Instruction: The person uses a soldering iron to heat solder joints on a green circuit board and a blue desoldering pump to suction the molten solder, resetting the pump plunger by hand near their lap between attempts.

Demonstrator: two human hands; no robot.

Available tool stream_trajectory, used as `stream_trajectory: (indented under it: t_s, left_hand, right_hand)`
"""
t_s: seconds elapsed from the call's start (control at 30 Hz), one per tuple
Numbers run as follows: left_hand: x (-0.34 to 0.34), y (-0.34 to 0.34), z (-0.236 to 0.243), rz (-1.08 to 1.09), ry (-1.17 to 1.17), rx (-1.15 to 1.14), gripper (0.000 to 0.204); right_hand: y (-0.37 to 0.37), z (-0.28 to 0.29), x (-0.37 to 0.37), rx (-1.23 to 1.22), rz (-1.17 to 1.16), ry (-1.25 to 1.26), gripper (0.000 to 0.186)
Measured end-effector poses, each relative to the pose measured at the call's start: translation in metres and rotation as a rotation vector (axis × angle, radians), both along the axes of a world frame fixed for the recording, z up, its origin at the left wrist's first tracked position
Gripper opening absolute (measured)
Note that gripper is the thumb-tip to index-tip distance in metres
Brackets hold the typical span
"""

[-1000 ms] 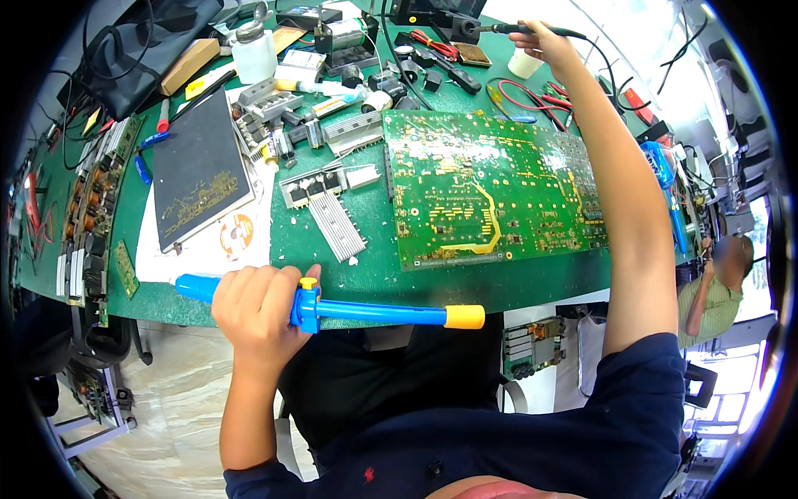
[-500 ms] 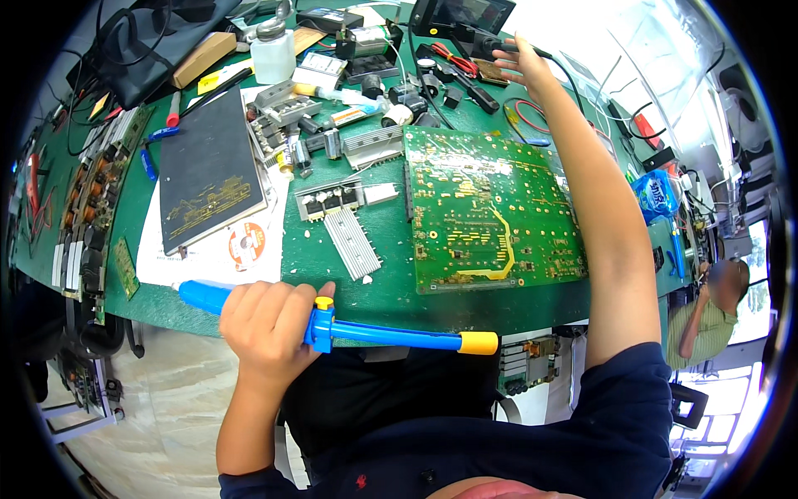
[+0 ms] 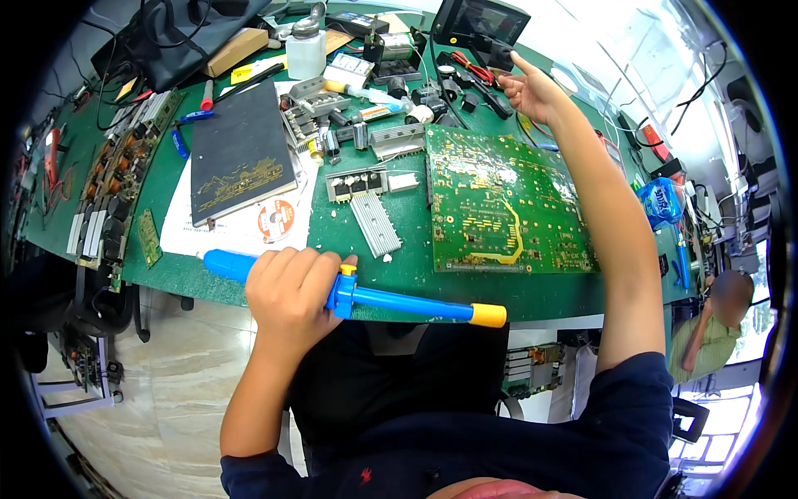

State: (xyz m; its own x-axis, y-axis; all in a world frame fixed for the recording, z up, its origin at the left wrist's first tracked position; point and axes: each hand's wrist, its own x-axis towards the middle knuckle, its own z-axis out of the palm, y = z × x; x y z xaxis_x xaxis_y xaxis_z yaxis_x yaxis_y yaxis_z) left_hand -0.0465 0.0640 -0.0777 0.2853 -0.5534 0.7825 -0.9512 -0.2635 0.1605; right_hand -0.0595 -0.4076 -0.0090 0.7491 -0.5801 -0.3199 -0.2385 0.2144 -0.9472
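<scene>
My left hand (image 3: 287, 295) grips a blue and yellow desoldering pump (image 3: 416, 308), held level at the near edge of the green bench. My right hand (image 3: 529, 90) is reached out to the back, fingers apart and nothing visible in it, close to a dark holder (image 3: 497, 56) below a black-framed screen (image 3: 486, 23). Under my right forearm lies a large green circuit board (image 3: 474, 200). Left of it are finned heatsinks (image 3: 374, 224), a black notebook (image 3: 241, 154) on white paper (image 3: 195, 237), and several small loose components (image 3: 337, 116).
A long component board (image 3: 116, 187) lies at the left, a black bag (image 3: 158, 41) and translucent bottle (image 3: 306, 54) at the back. A blue packet (image 3: 661, 204), cables and tools crowd the right. A person in green (image 3: 705, 341) is at the far right.
My right hand has let go of the black soldering iron it held a second ago and moved slightly lower. My left hand still holds the pump, now shifted right as the view moved.
</scene>
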Motion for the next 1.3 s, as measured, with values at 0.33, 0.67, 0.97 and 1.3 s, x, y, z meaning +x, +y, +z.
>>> stream_trajectory:
  t_s: [0.33, 0.67, 0.97, 1.3]
  left_hand:
    - [-0.005, -0.002, 0.002, -0.018, -0.002, 0.021, 0.024]
    - [-0.071, 0.008, 0.032, -0.168, -0.073, 0.295, 0.018]
    - [-0.100, 0.024, 0.017, -0.159, -0.111, 0.611, 0.013]
    - [-0.070, 0.086, 0.026, -0.036, 0.355, -0.430, 0.088]
  right_hand:
    - [0.160, 0.053, -0.134, -0.723, 0.307, -0.001, 0.041]
    - [0.333, -0.025, -0.265, -0.479, 0.313, -0.145, 0.034]
    - [0.369, -0.094, -0.272, -0.438, 0.127, -0.291, 0.018]
    - [0.349, -0.119, -0.292, -0.541, 0.070, -0.388, 0.018]
